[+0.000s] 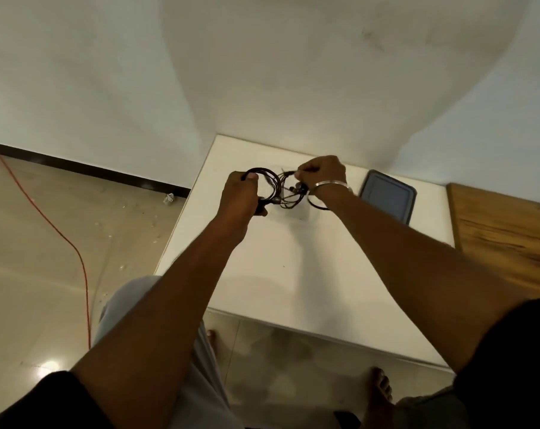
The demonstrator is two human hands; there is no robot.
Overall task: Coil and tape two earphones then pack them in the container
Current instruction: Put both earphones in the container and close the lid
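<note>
Two black earphone cables hang in loops above the far part of the white table [293, 274]. My left hand [242, 196] grips one coil of black earphone cable [267, 178] at its lower left. My right hand [321, 174] pinches the other earphone's tangled loops [289, 193], whose earbuds dangle near my wrist. The two bundles overlap between my hands, so I cannot tell if they are tangled together. A clear container [296, 212] lies on the table just under the cables, mostly hidden. A dark blue-grey lid [388, 196] rests flat to the right of my right hand.
The table stands in a corner of white walls. A wooden surface [504, 230] adjoins it on the right. An orange cord [64, 236] runs across the tiled floor at the left. My bare feet [380, 394] are on the floor below the table's near edge.
</note>
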